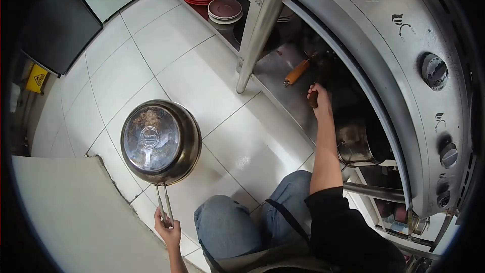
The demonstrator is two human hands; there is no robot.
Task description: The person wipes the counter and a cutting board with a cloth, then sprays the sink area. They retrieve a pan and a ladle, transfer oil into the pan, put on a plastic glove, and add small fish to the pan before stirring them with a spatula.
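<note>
White underfoot, crouching over tiled floor (174,60), with room for moving opening out from the stove (384,45) toward a pale panel (76,207). Leaning close to the stove's hard front edge, with a metal leg (258,40) standing at its corner and a steel shelf (288,103) running beneath it.

Holding a steel pan (160,141) over the floor, well apart from the stove, bottom facing up, just beyond the left hand (168,226). Not showing clearly whether touching the tiles. Having a metal pot (353,139) under the stove, near the right forearm.

Curling the left fingers tight around the pan's twin-rod handle (164,205). Having the right hand (319,96) in under the stove, near an orange-handled tool (296,72) lying there, and wrapping its fingers around a brown handle (313,100), with the far end disappearing into shadow.
</note>
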